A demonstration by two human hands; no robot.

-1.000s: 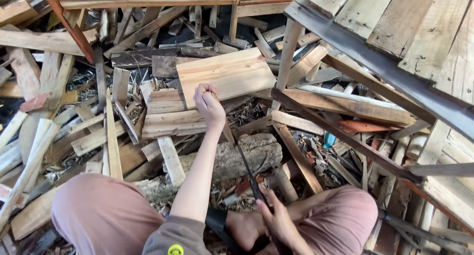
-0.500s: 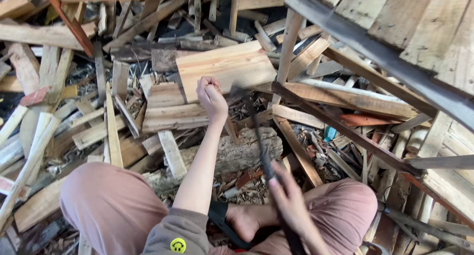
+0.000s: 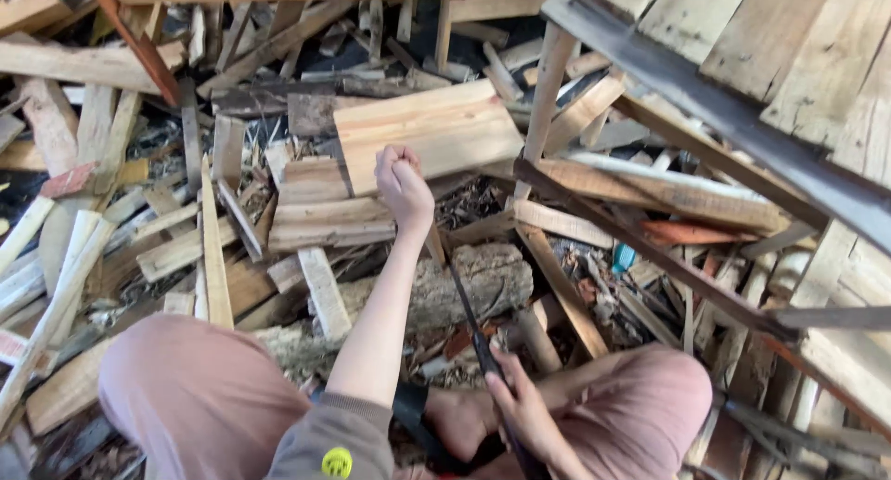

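Head view shows the left hand (image 3: pixel 403 185) fisted around a thin wood stick (image 3: pixel 434 246) at frame centre, the right hand (image 3: pixel 522 408) gripping a dark long-bladed knife (image 3: pixel 469 315) over a grey weathered log (image 3: pixel 464 285).

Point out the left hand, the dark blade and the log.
left hand (image 3: pixel 403 181), head view, on the closed fist.
dark blade (image 3: pixel 471 320), head view, mid-length.
log (image 3: pixel 492 278), head view, on its bark.

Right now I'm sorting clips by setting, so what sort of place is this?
Probably a firewood or scrap-wood pile outdoors. Split boards and offcuts cover the ground, a log lies in front, and the right hand grips a dark blade beside the raised left hand.
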